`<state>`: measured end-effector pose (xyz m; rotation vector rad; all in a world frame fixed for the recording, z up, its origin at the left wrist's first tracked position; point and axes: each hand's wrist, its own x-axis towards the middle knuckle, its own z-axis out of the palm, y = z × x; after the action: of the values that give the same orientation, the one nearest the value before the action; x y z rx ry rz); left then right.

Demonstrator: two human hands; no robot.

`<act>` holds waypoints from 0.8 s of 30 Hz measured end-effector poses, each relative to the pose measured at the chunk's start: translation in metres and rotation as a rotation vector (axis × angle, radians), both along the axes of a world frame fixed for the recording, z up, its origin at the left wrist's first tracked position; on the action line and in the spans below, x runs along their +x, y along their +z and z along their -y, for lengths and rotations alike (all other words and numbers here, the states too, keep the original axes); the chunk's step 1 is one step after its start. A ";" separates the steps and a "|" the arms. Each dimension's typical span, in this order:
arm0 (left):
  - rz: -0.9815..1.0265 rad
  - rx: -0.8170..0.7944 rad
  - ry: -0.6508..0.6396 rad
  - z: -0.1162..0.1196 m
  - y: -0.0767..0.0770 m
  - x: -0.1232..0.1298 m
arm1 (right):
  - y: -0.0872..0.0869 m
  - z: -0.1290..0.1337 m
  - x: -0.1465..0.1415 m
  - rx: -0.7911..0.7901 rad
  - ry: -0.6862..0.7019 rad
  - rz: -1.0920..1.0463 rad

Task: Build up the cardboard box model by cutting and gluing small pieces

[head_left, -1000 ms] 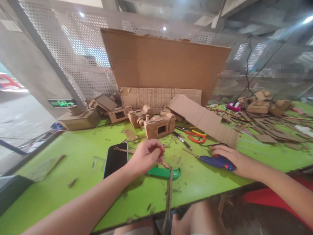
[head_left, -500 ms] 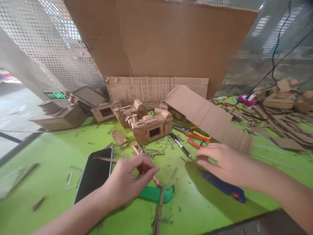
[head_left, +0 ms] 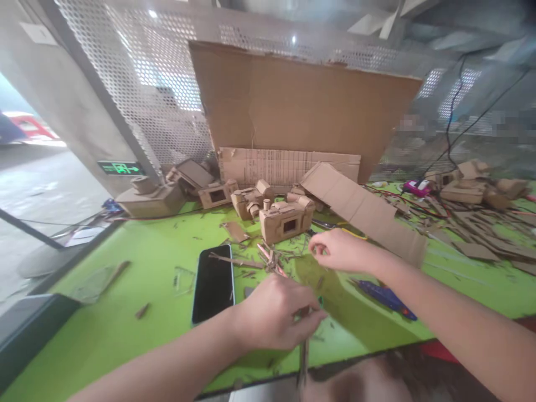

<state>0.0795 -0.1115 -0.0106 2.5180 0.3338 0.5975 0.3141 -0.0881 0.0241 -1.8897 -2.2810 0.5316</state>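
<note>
right hand (head_left: 341,251) now off smooth blue glue gun (head_left: 385,296), fingers curled; left fingers (head_left: 307,321) pinching thin cardboard strip (head_left: 303,357)

Left hand (head_left: 274,312) pinches cardboard strip (head_left: 303,357).

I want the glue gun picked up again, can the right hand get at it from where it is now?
Probably yes. The blue glue gun lies uncovered on the green table, just below the right hand, which hovers beside the cardboard camera, apparently holding nothing.

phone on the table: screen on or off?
Off, as far as the view shows. The phone lies flat, face up on the green table, its glass uniformly black; cardboard scraps rest across its top edge.
</note>
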 end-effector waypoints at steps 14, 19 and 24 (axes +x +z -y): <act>0.151 0.116 -0.019 0.005 -0.007 0.011 | 0.011 -0.046 -0.052 0.232 -0.275 0.103; 0.152 0.130 0.000 0.005 -0.013 0.021 | 0.025 -0.065 -0.059 0.333 -0.330 0.194; 0.113 0.195 0.011 0.004 -0.019 0.025 | 0.046 -0.075 0.006 0.426 -0.550 0.299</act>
<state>0.1049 -0.1158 -0.0292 2.6546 0.2594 0.8083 0.3203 -0.0127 0.0697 -2.3182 -1.6888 -0.2995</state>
